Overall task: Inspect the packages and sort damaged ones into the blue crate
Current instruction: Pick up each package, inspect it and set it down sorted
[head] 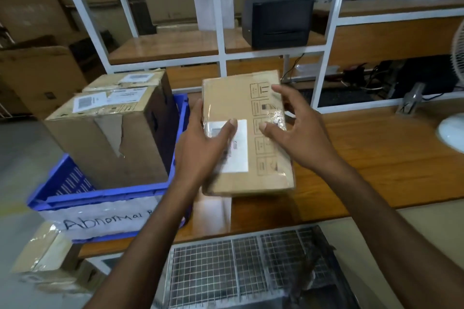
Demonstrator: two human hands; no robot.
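A flat brown cardboard package (pixel 231 98) with a white label and printed handling symbols is held above the wooden table. My left hand (pixel 203 143) grips its left edge, thumb across the label. My right hand (pixel 298 128) rests on its right side with the fingers spread over the taped top. To the left stands the blue crate (pixel 100 193), marked "Abnormal" on a white paper. Inside it sit a torn cardboard box (pixel 110 138) and a second box (pixel 130 80) behind that.
A wooden table (pixel 376 158) runs to the right. Behind it a white shelf frame (pixel 218 32) carries a black printer (pixel 278 22). A white fan (pixel 454 128) stands at the right edge. A wire basket (pixel 251 271) lies below, and taped boxes (pixel 45 258) at lower left.
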